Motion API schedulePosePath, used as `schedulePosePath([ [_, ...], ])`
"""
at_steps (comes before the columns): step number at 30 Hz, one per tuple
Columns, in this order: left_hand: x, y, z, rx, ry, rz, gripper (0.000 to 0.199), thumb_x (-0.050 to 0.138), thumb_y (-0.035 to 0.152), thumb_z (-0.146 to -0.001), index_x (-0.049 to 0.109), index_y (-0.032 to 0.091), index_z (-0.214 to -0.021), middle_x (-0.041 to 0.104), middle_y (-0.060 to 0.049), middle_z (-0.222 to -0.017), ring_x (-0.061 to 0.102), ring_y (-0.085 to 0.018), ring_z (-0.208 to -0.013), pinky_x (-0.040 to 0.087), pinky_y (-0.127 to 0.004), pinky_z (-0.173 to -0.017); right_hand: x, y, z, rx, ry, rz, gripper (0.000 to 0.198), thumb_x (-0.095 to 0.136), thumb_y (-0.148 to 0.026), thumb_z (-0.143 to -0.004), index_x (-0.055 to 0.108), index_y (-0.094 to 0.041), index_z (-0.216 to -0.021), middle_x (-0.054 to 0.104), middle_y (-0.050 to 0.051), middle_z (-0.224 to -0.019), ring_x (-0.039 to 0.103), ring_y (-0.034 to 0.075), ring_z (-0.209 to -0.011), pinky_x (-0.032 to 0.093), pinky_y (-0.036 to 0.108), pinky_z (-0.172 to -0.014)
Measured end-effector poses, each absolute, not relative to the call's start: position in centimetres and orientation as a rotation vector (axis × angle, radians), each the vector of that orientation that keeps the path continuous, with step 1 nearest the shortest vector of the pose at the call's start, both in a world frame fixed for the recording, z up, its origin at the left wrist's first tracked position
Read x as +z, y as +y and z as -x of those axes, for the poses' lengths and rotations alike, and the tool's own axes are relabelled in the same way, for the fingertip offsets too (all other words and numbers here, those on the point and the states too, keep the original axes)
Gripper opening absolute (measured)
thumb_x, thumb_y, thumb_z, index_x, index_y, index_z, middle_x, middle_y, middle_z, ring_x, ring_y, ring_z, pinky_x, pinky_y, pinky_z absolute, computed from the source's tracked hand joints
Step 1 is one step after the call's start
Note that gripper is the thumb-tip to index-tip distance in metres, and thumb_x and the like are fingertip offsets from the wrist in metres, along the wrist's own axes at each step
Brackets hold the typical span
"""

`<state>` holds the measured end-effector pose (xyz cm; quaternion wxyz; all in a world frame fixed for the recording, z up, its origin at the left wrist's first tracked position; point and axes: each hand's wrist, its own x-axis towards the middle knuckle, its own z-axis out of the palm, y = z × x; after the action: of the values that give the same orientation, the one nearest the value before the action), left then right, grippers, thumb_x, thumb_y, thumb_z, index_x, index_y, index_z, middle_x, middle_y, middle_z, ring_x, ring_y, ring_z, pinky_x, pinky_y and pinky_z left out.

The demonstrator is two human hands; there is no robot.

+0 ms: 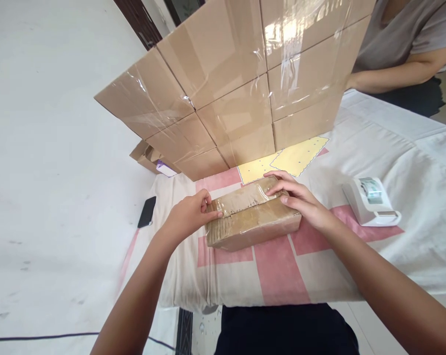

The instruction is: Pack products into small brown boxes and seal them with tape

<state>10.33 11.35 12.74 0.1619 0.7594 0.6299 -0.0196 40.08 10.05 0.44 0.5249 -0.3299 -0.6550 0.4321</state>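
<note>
A small brown cardboard box (256,219), with clear tape along its top seam, lies on the cloth-covered table. My left hand (193,212) grips its left end, the thumb on top and the other fingers curled at the far corner. At the right end, my right hand (298,197) holds the box with the thumb and fingers over its top edge. Some fingertips of my right hand press on the tape. Behind the box, yellow dotted sheets (300,157) lie on the cloth.
A tall wall of taped cardboard boxes (237,108) stands at the back. To the right sits a white label printer (372,202); a black phone (147,212) lies at the left by the white wall (52,148). Another person's arm (393,76) shows at upper right.
</note>
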Motion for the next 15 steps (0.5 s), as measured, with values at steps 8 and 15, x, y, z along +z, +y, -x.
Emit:
schedulePosePath([
  [8,9.3,10.3,-8.3,0.571,1.837,-1.858,0.051,0.071,0.054,-0.081,0.059,0.024,-0.12,0.058,-0.01,-0.127,0.063,-0.027,-0.106,0.05,-0.037,-0.084,2.4,8.6,-41.0,1.203,-1.882,0.737,0.063,0.073,-0.06,-0.084,0.058,-0.038,-0.14,0.033,0.004,-0.162,0.025,0.038,-0.155,0.033,0.059,-0.122],
  [15,3.3,10.5,-5.7,0.977,1.434,-1.142,0.056,0.067,0.055,-0.081,0.059,0.024,-0.127,0.07,-0.008,-0.118,0.068,-0.022,-0.094,0.05,-0.028,-0.072,3.1,7.3,-40.5,1.007,-2.122,1.002,0.095,0.084,-0.035,-0.073,0.036,-0.042,-0.154,0.04,0.008,-0.148,0.046,0.036,-0.139,0.044,0.056,-0.116],
])
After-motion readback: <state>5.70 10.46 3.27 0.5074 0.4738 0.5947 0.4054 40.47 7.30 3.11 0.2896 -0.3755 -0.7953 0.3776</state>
